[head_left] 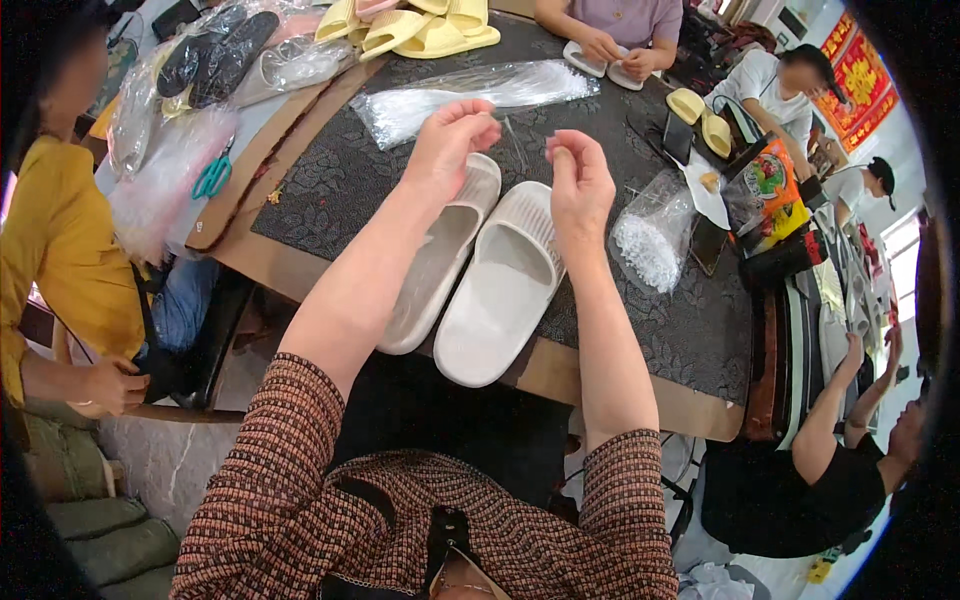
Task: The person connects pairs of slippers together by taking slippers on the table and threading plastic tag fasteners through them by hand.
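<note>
Both hands raised above the pair of white ribbed foam slippers (480, 270) on the worktop (340, 180): left hand (452, 140) and right hand (578, 180) pinch closed, apparently on a thin clear fastener, hardly visible.

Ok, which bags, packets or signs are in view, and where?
Clear bag of small white bits: right of the white slippers.
Long clear bags: table far side.
Colourful snack packet: right edge, upright.
Red-and-gold wall hanging: top right.

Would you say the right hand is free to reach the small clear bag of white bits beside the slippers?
Probably yes: the right hand hovers just left of the clear bag, with only bare table mat between; its pinched fingers may hold something tiny.
</note>
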{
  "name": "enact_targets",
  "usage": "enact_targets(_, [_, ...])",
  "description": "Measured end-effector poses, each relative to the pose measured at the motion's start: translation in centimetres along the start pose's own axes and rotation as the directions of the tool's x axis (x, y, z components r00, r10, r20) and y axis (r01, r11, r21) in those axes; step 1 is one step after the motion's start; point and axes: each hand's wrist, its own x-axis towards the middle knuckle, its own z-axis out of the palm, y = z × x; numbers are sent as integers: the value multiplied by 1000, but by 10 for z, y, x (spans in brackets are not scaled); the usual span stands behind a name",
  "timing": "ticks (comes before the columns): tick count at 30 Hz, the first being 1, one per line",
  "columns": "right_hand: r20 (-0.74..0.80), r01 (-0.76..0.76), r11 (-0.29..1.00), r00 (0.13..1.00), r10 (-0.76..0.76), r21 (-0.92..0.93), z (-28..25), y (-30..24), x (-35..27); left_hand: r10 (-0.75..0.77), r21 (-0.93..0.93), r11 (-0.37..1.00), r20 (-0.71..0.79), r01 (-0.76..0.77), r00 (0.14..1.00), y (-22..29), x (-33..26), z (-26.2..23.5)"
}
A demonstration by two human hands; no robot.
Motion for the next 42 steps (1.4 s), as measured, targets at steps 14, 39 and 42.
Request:
enact_targets(14, [663,530,569,748,36,-629,8,-65,-79,232,399,912,-304,-98,924,5,11,-107])
enact_targets(39, [-136,-141,46,986,92,-989,-303,-83,-64,112,326,945,-325,0,939,2,5,-108])
enact_targets(42, [-44,-55,188,997,63,-981,-279,-77,-57,114,331,944,-322,-1,940,1,5,-104])
